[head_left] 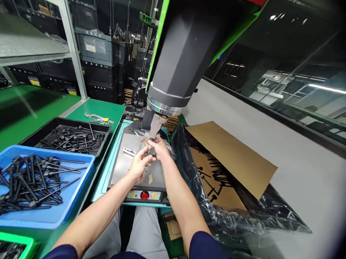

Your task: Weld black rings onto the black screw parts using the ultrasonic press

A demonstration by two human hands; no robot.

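Both hands work at a fixture on the metal base plate (124, 165) of a bench press-like machine, under its pale metal tip (156, 124). My right hand (159, 147) is closed, its thumb and forefinger pinched together just below the tip. What they hold is too small to make out. My left hand (141, 163) is beside it, lower and to the left, palm turned inward. Its fingers are apart and reach toward the right fingertips; nothing shows in them. A clear, shiny piece (143, 145) lies around the fixture, partly hidden by the hands.
A blue tray (80, 178) of black threaded parts with knobbed heads stands left, with a black tray (102, 151) of similar parts behind. Pliers (96, 118) lie beyond. A red button (144, 195) is on the machine's front. At right stands a plastic-lined box with a cardboard sheet (232, 159).
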